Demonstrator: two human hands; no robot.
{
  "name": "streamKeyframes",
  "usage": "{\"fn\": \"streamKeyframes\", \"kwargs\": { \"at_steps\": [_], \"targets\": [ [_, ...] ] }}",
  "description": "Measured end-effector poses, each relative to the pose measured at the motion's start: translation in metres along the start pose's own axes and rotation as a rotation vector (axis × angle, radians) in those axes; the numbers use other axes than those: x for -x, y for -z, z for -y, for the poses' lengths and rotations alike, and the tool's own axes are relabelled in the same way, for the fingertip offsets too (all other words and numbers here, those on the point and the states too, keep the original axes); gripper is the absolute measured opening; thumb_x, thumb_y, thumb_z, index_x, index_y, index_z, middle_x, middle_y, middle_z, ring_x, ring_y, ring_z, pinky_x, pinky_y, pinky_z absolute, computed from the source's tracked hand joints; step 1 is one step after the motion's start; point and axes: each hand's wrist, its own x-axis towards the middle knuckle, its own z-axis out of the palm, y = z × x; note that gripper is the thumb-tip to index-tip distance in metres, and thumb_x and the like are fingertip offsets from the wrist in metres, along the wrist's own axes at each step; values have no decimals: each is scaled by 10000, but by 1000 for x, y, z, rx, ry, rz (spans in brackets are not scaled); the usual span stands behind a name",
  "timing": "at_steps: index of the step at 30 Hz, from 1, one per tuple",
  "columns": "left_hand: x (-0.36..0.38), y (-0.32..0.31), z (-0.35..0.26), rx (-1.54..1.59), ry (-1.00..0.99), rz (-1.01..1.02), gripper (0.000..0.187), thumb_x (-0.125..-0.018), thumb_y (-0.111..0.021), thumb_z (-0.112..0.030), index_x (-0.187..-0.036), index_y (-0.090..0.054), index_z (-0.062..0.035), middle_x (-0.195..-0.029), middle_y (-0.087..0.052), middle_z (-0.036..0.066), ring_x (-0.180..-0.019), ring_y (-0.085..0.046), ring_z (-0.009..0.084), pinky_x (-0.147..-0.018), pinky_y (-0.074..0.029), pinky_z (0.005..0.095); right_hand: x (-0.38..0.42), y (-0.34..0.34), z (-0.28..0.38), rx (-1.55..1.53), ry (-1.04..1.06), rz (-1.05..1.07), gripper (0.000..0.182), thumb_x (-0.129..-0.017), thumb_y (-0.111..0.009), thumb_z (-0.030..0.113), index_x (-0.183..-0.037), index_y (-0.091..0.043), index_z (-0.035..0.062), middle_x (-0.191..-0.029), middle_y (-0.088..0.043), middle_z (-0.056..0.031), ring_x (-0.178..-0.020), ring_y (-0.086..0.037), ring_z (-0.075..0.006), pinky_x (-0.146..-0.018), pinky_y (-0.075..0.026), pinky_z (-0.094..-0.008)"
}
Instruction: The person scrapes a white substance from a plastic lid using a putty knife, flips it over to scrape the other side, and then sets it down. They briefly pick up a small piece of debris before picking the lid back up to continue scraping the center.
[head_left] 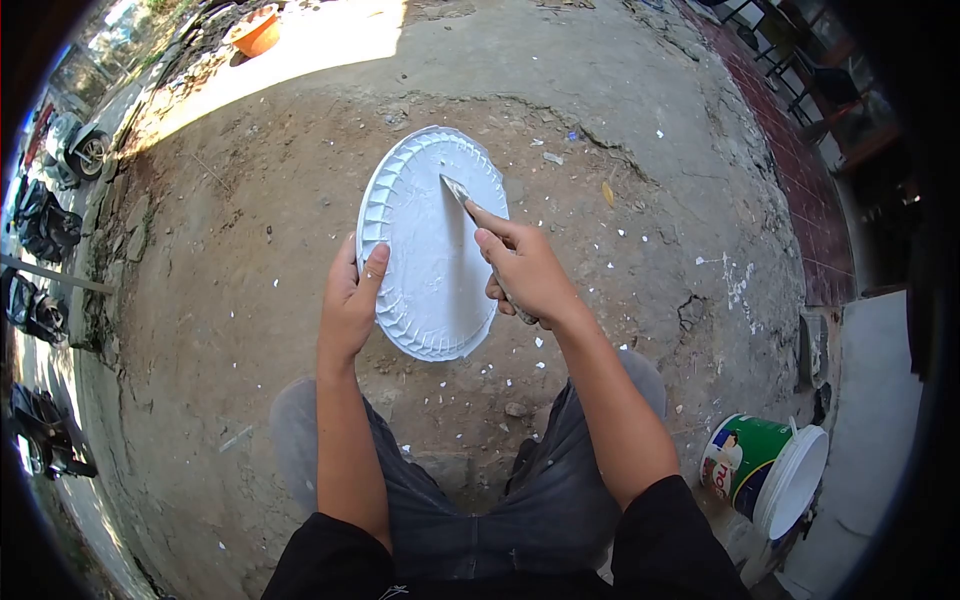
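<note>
A round white bucket lid (425, 265) is held up in front of me, tilted, its ribbed inner side facing me and smeared with white paint or filler. My left hand (356, 290) grips its left edge, thumb over the rim. In my right hand (522, 270) is a scraper (470, 203) with a thin metal blade, fingers wrapped round its handle. The blade's tip overlaps the upper middle of the lid and casts a shadow down its face.
A green and white paint bucket (765, 472) lies on its side at the lower right. White flakes dot the dirt and cracked concrete ground (250, 300). An orange basin (255, 33) stands in sunlight at the far left. Motorbikes (77, 148) line the left side; a red tiled step (790, 160) runs along the right.
</note>
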Motion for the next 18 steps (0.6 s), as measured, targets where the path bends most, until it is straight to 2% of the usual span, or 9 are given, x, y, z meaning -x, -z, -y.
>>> {"fn": "streamKeyframes", "kwargs": {
  "at_steps": [3,7,9,11,13,15,16,18],
  "targets": [
    [-3,2,0,-18,-28,-65,367,-1035,-564,-266,-1242,-551,37,-1073,-642,59,-933,-569,94,-815,-464,246,6,-8,-2,27,-12,102,444,-1041,-479,198,-1483,-478,150,-681,-526,-26,-452,-491,-95,-390,-411,-282],
    [0,3,-9,3,4,-37,374,-1031,-572,-273,-1243,-550,35,-1078,-640,61,-955,-565,99,-837,-460,254,9,-15,-2,70,17,98,446,-1039,-482,197,-1482,-477,146,-675,-515,-20,-453,-492,-96,-384,-409,-278],
    [3,4,-14,9,19,-3,377,-1030,-575,-277,-1243,-551,33,-1080,-639,61,-964,-564,100,-846,-459,258,3,-11,-3,-36,80,-47,448,-1036,-488,196,-1480,-479,137,-674,-512,-19,-454,-494,-99,-383,-412,-277],
    [7,9,-18,-72,81,185,380,-1027,-578,-278,-1247,-550,30,-1088,-635,61,-974,-562,102,-858,-459,265,-5,12,0,-42,40,-84,449,-1034,-490,194,-1479,-478,131,-688,-517,-23,-455,-494,-101,-385,-415,-279],
    [5,9,-10,-54,91,169,378,-1026,-582,-274,-1250,-549,29,-1090,-634,60,-975,-562,101,-861,-460,266,-9,17,0,-43,2,-118,451,-1033,-493,192,-1478,-478,126,-702,-523,-27,-455,-494,-102,-387,-417,-281],
    [2,7,-4,-40,100,152,377,-1024,-585,-269,-1253,-548,28,-1092,-633,59,-976,-562,101,-863,-460,267,-11,9,-5,-7,52,-130,450,-1031,-498,192,-1475,-481,118,-744,-542,-42,-455,-495,-102,-391,-422,-286],
    [0,3,-1,-14,93,111,376,-1024,-585,-267,-1253,-547,28,-1094,-633,61,-976,-564,102,-862,-460,267,-11,6,-5,-6,52,-128,450,-1031,-498,192,-1475,-481,118,-744,-542,-42,-455,-495,-102,-391,-422,-286],
    [-1,0,2,14,93,70,376,-1023,-585,-266,-1254,-546,29,-1095,-633,62,-975,-565,104,-861,-461,266,-7,0,-4,11,-9,29,447,-1031,-501,194,-1472,-486,117,-770,-553,-48,-457,-501,-105,-397,-427,-284]
  ]
}}
